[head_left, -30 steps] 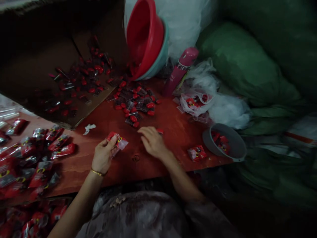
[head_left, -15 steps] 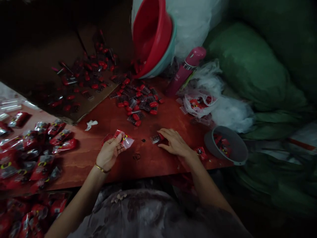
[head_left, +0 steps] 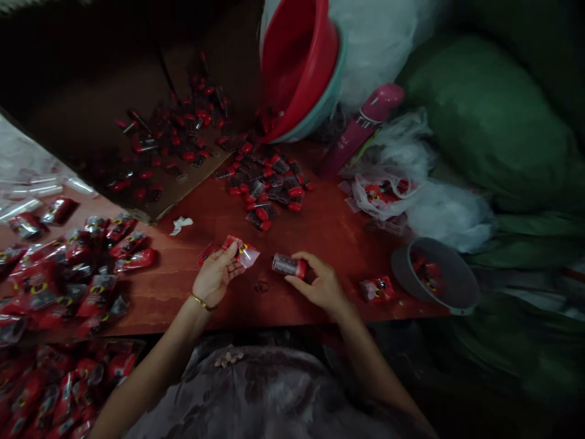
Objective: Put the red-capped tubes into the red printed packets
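My left hand [head_left: 218, 273] pinches a red printed plastic packet [head_left: 245, 252] with a clear lower part. Beneath that hand, another red packet [head_left: 206, 252] shows in part. Across from it, my right hand [head_left: 320, 281] has thumb and fingers closed round the red cap of a small clear bottle [head_left: 285, 266] with dark contents. The bottle lies sideways, its clear end toward the packet, a small gap between them. Several more red-capped bottles [head_left: 260, 183] lie heaped farther back on the red table [head_left: 329, 213].
A cardboard box [head_left: 178, 198] with loose bottles lies open at back left. Filled packets [head_left: 82, 262] pile at left. Tilted basins [head_left: 315, 73], a pink flask [head_left: 361, 131], a plastic bag [head_left: 388, 192] and a grey bowl [head_left: 406, 286] stand at the back and right.
My right hand has gripped the bottle by its cap and turned it more into view. The left hand still holds the packet. The whole view has shifted slightly.
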